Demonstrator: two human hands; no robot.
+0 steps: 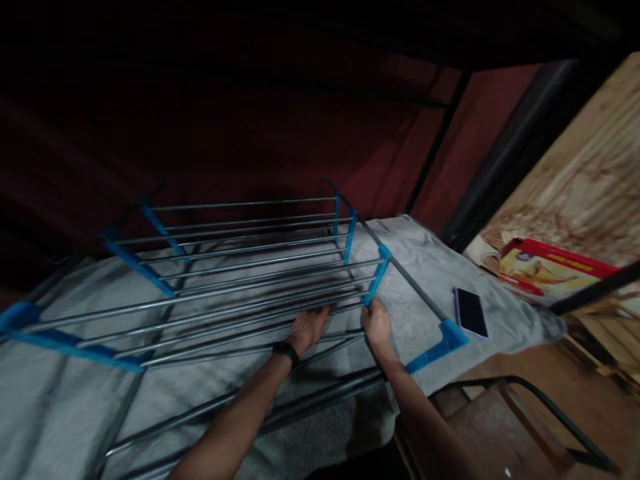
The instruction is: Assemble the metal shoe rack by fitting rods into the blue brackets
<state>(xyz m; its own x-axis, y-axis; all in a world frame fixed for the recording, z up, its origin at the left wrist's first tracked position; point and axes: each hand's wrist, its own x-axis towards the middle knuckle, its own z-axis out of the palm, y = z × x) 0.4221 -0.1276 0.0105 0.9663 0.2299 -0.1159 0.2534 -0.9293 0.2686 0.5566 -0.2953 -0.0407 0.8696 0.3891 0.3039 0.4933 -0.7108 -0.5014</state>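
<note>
A metal rack (240, 267) with grey rods and blue plastic connectors lies on its side across a grey blanket (45, 413). My left hand (310, 328), with a black band on its wrist, has its fingers curled over one of the grey rods near the rack's right end. My right hand (376, 323) is closed on the lower tip of a blue connector (377, 275) at that same end. Both forearms reach in from the bottom of the view.
A black phone (471, 312) lies on the blanket to the right of the rack. A red and yellow box (550, 273) sits further right on a wooden surface. A dark metal chair frame (545, 413) stands at lower right. Dark bars and a red wall fill the background.
</note>
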